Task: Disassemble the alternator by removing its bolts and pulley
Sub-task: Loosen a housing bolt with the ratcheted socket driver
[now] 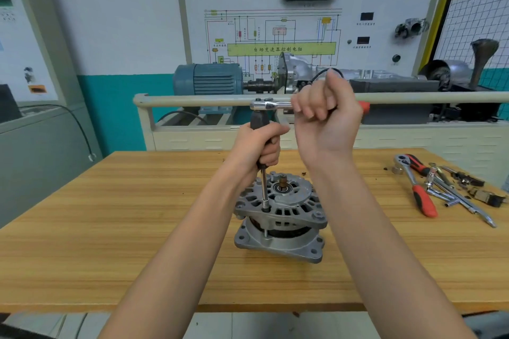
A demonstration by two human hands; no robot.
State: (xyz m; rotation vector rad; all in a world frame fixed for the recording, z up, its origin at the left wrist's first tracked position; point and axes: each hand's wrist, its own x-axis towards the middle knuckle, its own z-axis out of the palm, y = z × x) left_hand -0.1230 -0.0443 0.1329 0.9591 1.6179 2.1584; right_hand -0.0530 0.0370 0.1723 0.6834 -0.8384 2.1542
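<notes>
Alternator (pixel 279 215) stands on end at mid-table (pixel 110 228), shaft stub up, directly below both hands. Pulley appears already off; bare threaded shaft and bearing show at top.

Left hand (pixel 259 146): fingers curled round the black grip of the extension driver (pixel 264 187), whose long axis runs vertical, down from the fingers to a socket seated on a through-bolt at the housing's left edge.

Right hand (pixel 325 115): fingers wrapped round the ratchet handle (pixel 275 104), which lies horizontal, head to the left of the fingers, sitting on top of the driver. Red grip end pokes out right of the fist.

Judged: turning moves hinge on sweeping that handle about the vertical shaft.

Housing is cast grey aluminium, ribbed, slotted vents; bolt head itself hidden by socket, probably still threaded. Table is wood-grain laminate. Spare ratchets and sockets (pixel 440 187) lie well right of the fingers.
</notes>
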